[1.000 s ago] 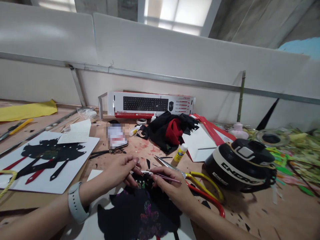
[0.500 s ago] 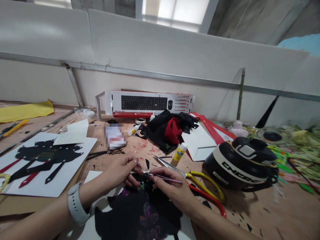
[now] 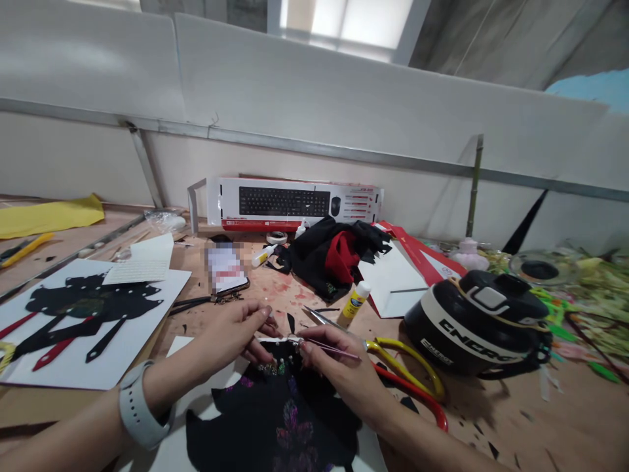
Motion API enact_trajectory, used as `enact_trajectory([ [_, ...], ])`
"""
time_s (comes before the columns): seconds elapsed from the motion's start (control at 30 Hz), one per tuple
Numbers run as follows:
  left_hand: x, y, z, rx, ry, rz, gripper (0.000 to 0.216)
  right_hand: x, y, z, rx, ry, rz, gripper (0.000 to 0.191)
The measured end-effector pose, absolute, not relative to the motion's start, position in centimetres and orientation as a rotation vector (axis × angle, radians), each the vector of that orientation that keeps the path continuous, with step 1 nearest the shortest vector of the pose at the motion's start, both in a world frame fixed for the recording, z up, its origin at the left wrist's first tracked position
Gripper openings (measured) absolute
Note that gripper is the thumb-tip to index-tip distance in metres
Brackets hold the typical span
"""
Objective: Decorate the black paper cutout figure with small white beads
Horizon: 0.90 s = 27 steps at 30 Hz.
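Right hand [image 3: 339, 373]: fingers pinched narrow on a slim pink tool [image 3: 337, 350], probably tweezers, held like a pencil, we judge for fine control. Its tip is at the far edge of the black cutout [image 3: 246, 419].

Left hand [image 3: 230, 334]: fingers curled over the same edge, left of the tool; we think it steadies the work, but cannot tell whether it grips anything.

Black cutout, purple shiny pattern: spread over a white sheet [image 3: 171, 446], in front of us, its far edge beneath both hands.

Scissors [image 3: 410, 367], yellow and red handles: right of the cutout, seemingly kept within reach.

Yellow glue bottle [image 3: 354, 303], white cap: upright, beyond the cutout to the right.

Black jug [image 3: 459, 328]: farther right of the cutout.

Smartphone [image 3: 230, 269]: beyond the cutout to the left.

Second black cutout [image 3: 93, 305], red strips: well left of the cutout, on its own board.

Keyboard box [image 3: 285, 203]: farthest beyond the cutout, on the bench [image 3: 280, 292], at the wall.
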State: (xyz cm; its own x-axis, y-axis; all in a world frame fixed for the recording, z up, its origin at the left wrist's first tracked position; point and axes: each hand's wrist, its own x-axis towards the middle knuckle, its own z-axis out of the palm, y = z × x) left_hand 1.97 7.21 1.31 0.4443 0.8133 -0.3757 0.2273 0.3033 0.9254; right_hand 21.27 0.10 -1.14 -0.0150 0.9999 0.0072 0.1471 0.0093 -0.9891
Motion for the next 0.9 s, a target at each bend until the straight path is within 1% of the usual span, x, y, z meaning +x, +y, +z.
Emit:
enact_trajectory([
  [0.1, 2.1, 7.1, 1.1, 1.235, 1.075, 0.485, 0.033, 21.2, 0.1, -1.2, -1.303, -1.352, 1.132, 0.021],
  [0.33, 2.5, 6.9, 0.7, 1.210, 1.103, 0.434, 0.022, 21.2, 0.0, -1.0, -1.341, -1.350, 1.142, 0.020],
  [0.6, 2.3, 7.2, 0.1, 1.229, 1.083, 0.483, 0.029, 21.3, 0.0, -1.5, -1.295, -1.330, 1.172, 0.017],
  [0.77, 2.2, 7.4, -0.2, 1.225, 1.085, 0.506, 0.036, 21.3, -0.1, -1.5, -1.317, -1.271, 1.171, 0.024],
  [0.9, 2.1, 7.4, -0.2, 1.220, 1.082, 0.509, 0.035, 21.4, 0.1, -1.5, -1.347, -1.153, 1.174, 0.033],
])
